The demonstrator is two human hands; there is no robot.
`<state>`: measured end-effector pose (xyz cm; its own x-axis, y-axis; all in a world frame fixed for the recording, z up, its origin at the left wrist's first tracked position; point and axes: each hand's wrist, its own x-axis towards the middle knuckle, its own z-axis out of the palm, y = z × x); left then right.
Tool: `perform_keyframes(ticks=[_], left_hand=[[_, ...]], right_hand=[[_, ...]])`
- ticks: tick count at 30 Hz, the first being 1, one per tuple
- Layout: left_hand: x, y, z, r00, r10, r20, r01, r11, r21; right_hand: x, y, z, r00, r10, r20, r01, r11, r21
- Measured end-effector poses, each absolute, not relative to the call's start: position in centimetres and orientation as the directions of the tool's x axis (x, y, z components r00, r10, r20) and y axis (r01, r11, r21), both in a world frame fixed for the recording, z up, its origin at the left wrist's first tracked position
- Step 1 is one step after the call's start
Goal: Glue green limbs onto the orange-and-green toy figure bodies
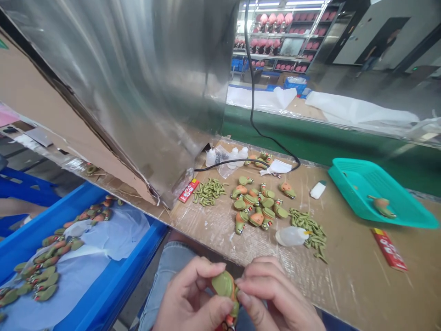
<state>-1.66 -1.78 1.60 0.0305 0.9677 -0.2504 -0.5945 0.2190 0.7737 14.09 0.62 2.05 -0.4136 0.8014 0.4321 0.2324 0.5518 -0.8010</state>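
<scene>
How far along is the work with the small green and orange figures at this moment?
Looks done: one figure lies in the teal tray. In hand: the left hand and right hand both hold one toy figure. Left: a cluster of figures, loose green parts on the table, and more in the blue bin.

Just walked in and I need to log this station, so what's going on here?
A person holds a small green and orange toy figure between the left hand and the right hand, low in front of the bench edge. On the cardboard-covered bench lie a cluster of like figures, two heaps of small green parts, and a white squeeze bottle. A teal tray holds one figure; a blue bin at the left holds many more.
</scene>
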Motion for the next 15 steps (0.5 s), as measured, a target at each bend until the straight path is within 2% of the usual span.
perform_keyframes(ticks=[2,6,11,13,15], left_hand=[[-1.7,-1.3,1.0,0.074,0.963,-0.260,-0.541,0.258,0.801],[-1.0,-0.1,-0.9,0.182,0.928,-0.325,-0.296,0.367,0.882],[1.2,1.2,-2.4,0.271,0.909,-0.316,-0.094,0.352,0.931],[1.6,2.2,-2.5,0.254,0.925,-0.284,0.035,0.284,0.958],[1.7,3.6,-2.4,0.170,0.961,-0.216,0.188,0.184,0.965]], right_hand=[[14.5,0.5,1.6,-0.393,0.836,0.384,0.258,0.501,-0.826],[15.3,-0.3,-0.9,-0.272,0.923,0.272,0.381,0.363,-0.850],[17.4,-1.5,-4.0,-0.329,0.891,0.313,0.643,0.454,-0.617],[19.6,-1.3,-4.4,-0.193,0.926,0.326,0.745,0.354,-0.566],[23.2,-0.7,-4.6,0.059,0.950,0.308,0.845,0.116,-0.522]])
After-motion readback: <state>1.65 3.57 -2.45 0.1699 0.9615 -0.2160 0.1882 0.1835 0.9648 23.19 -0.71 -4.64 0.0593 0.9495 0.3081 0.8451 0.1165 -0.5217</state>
